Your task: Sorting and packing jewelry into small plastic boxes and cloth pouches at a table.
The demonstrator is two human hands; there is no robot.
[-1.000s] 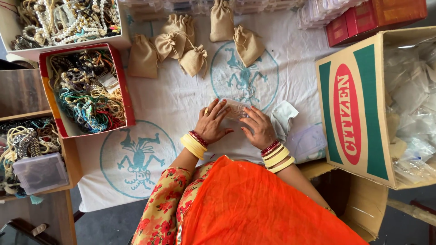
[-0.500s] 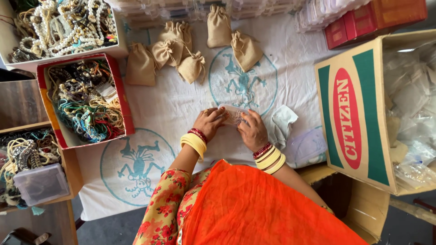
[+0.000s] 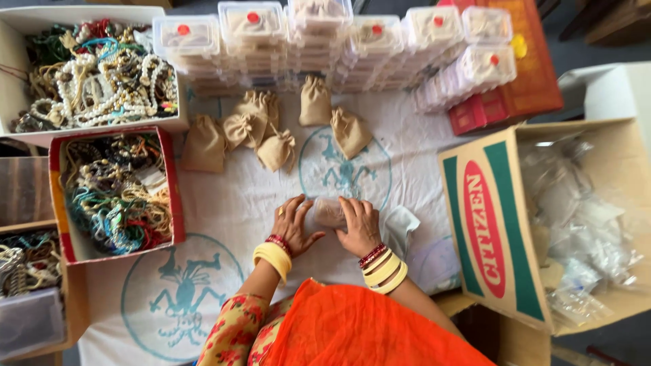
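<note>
On white cloth: small clear box (image 3: 328,211) pressed between two hands.
Head view: left hand (image 3: 296,224) and right hand (image 3: 358,226) flank the box, fingers curled against its ends, long axis running hand to hand, both equally near. Tan pouches (image 3: 277,150) lie beyond; bead trays (image 3: 115,193) left; carton (image 3: 495,230) right; stacked boxes (image 3: 258,34) behind.
</note>
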